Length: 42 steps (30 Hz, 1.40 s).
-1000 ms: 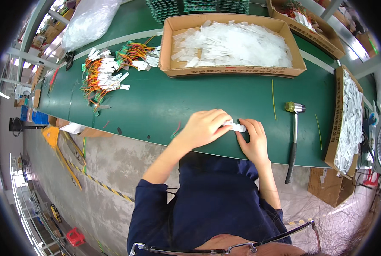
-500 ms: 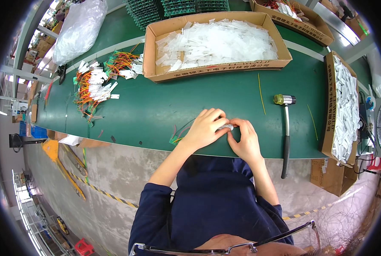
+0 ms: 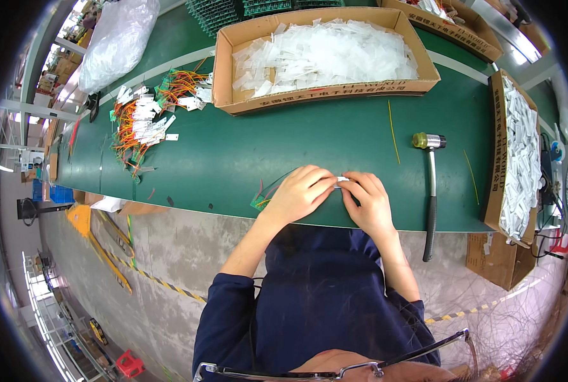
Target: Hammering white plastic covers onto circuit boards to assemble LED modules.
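Observation:
Close to the front edge of the green table (image 3: pixel 233 165), my left hand (image 3: pixel 302 194) and my right hand (image 3: pixel 369 204) meet, fingers bent and pinching. Between the fingertips is a small white plastic piece (image 3: pixel 342 181), mostly covered by them. The left hand grips its left end and the right hand its right end. From beside my left wrist, a green circuit board (image 3: pixel 258 203) with thin coloured wires sticks out. Those wires run behind the left hand, so I cannot tell whether they join the white piece.
A cardboard box (image 3: pixel 335 92) of translucent strips stands at the back. Another box (image 3: pixel 497 153) with white plastic pieces is at the right. A mallet (image 3: pixel 432 191) overhangs the front edge, between two yellow wires. Wired white pieces (image 3: pixel 147 121) lie heaped at the left.
Both hands stay together around the white piece. The right-hand fingers have shifted slightly and now cover its right end from above. The whole view has moved a little.

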Motion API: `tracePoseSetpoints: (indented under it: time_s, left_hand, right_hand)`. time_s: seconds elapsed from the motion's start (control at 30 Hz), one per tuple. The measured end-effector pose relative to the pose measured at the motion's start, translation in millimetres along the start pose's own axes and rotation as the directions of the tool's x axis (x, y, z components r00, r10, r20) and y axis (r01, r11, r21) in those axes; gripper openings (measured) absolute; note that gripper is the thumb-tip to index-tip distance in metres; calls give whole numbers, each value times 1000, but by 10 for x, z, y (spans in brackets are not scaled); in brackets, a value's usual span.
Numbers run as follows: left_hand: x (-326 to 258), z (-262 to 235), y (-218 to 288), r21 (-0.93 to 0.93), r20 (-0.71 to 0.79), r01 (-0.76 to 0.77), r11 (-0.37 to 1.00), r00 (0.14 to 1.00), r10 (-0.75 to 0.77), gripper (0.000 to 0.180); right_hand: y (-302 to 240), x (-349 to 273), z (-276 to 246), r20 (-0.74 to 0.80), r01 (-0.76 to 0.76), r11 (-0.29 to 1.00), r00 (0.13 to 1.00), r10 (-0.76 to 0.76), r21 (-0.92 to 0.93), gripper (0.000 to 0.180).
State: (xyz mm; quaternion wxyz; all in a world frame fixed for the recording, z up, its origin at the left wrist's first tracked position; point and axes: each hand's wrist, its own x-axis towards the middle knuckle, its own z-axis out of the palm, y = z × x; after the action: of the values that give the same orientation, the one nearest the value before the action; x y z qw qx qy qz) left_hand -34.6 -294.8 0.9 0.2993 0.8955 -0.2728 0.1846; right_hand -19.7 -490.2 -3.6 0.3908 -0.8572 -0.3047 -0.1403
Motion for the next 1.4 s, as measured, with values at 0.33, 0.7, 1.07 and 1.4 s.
tracePoseSetpoints:
  time_s: [0.33, 0.7, 1.07, 1.4]
  left_hand:
    - [-196, -226, -13, 152, -6, 11, 988, 1000, -10, 19]
    - [-277, -279, 82, 294, 43, -13, 956, 999, 1, 26]
    - [-295, -194, 95, 300, -11, 66, 952, 998, -66, 23]
    - [-250, -232, 138, 308, -33, 144, 940, 990, -141, 16]
  right_hand:
    - [-10, -23, 5, 64, 122, 984, 991, -115, -129, 24]
    - [-28, -37, 6, 100, 272, 947, 961, -258, -172, 28]
    - [-60, 17, -19, 146, 329, 933, 940, -309, -145, 37]
    - [-63, 46, -29, 241, 303, 942, 934, -263, -146, 40]
